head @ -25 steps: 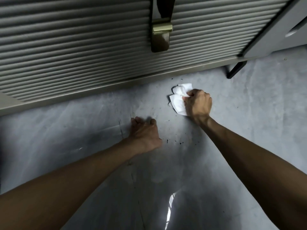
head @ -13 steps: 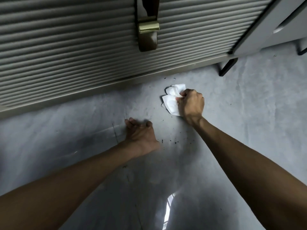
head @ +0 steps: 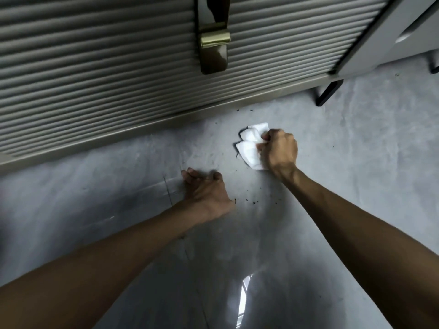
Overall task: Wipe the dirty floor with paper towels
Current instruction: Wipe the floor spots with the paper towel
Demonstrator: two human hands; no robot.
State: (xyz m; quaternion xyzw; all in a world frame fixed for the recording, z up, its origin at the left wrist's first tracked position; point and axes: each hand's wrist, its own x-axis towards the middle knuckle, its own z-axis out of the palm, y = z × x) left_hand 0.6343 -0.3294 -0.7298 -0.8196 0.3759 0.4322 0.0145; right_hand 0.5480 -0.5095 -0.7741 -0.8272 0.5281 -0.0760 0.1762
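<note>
Head view: the right grip is closed tight, with fingers and thumb curled round a crumpled white paper towel. It presses the towel down on the grey floor, and most of the wad sticks out on the side of the fist toward the left arm. The left grip holds nothing. It rests palm down on the floor, near the towel but apart from it, with fingers loosely bent and their tips on the surface. Dark specks of dirt lie between the two arms, and a few more lie beyond the towel. Past them runs the ribbed cabinet front with a brass-banded brown fitting. A black leg stands on the floor under the cabinet's right-hand corner.
</note>
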